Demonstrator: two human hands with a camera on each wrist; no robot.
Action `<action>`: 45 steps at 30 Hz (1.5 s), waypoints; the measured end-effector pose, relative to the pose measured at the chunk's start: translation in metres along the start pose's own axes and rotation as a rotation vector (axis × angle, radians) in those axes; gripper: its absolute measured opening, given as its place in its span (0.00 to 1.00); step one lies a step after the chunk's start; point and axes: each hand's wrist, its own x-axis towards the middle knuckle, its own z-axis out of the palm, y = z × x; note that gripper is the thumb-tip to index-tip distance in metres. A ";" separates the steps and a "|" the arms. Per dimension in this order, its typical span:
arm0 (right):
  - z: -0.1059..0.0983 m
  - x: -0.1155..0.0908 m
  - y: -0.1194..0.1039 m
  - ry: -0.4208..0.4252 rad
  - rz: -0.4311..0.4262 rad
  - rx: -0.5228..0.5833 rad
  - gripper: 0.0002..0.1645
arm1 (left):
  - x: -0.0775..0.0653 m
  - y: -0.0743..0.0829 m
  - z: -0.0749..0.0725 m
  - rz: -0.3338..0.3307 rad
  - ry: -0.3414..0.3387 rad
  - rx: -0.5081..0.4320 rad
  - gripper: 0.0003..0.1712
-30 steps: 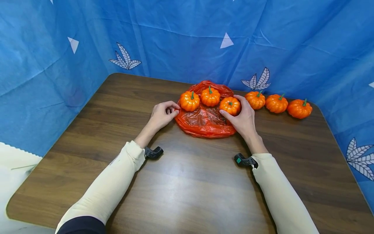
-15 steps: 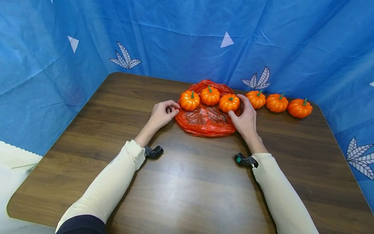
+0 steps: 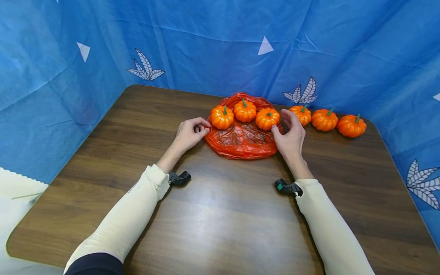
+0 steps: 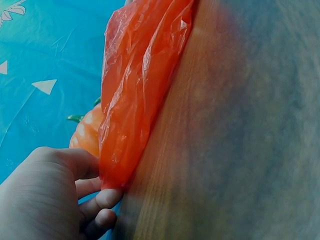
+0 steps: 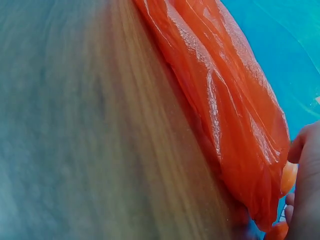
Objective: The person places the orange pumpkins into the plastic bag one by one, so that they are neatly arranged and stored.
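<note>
Pumpkins [image 3: 245, 112], three of six, sit within a red bag [image 3: 244, 151], its left edge pinched by the left hand [image 3: 189, 133]; the right hand [image 3: 291, 136], thumb and fingers apart, is beside the bag's rightmost. A steady left pinch should prevent slipping.

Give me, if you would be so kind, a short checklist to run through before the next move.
1. Left hand holding the red bag: ok, its fingers pinch the bag's left edge.
2. Right hand free of any grip on a pumpkin: ok, its thumb and fingers stand apart.
3. Right hand touching the bag: cannot tell, its thumb is close to the right edge.
4. Three pumpkins within the bag's outline: ok, side by side.
5. All six pumpkins at the bag: not ok, three stand in a row on the table to its right.
</note>
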 end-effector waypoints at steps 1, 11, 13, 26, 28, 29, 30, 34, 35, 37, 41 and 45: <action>0.000 0.000 0.000 0.017 -0.004 0.008 0.31 | 0.000 0.000 0.000 0.000 0.000 -0.001 0.05; -0.010 0.002 0.001 0.193 -0.031 0.040 0.27 | -0.001 0.001 0.002 -0.015 -0.005 -0.002 0.05; -0.016 0.003 0.004 0.228 -0.021 0.036 0.27 | -0.001 0.001 0.003 -0.018 -0.007 -0.003 0.05; -0.077 0.007 0.044 0.416 0.109 0.003 0.23 | 0.000 0.002 0.002 -0.021 -0.012 -0.013 0.05; -0.086 0.007 0.049 0.448 0.141 -0.011 0.22 | -0.001 0.001 0.001 -0.021 -0.013 -0.012 0.05; -0.091 0.007 0.051 0.465 0.156 -0.020 0.22 | -0.001 0.001 0.001 -0.023 -0.014 -0.011 0.05; -0.096 0.007 0.052 0.487 0.173 -0.019 0.22 | -0.001 0.001 0.000 -0.024 -0.015 -0.010 0.05; -0.115 0.003 0.046 0.579 0.223 -0.009 0.21 | -0.002 0.000 -0.001 -0.029 -0.018 -0.007 0.05; -0.120 0.002 0.044 0.600 0.236 -0.006 0.20 | -0.002 -0.001 -0.001 -0.026 -0.018 -0.007 0.05; -0.130 0.000 0.042 0.638 0.281 -0.016 0.19 | -0.002 -0.001 -0.001 -0.020 -0.017 -0.010 0.05; -0.146 -0.001 0.055 0.657 0.441 -0.052 0.19 | -0.001 -0.001 0.000 -0.010 -0.010 -0.012 0.05; -0.156 0.001 0.074 0.581 0.603 -0.047 0.22 | -0.001 0.000 0.000 -0.015 -0.009 -0.013 0.05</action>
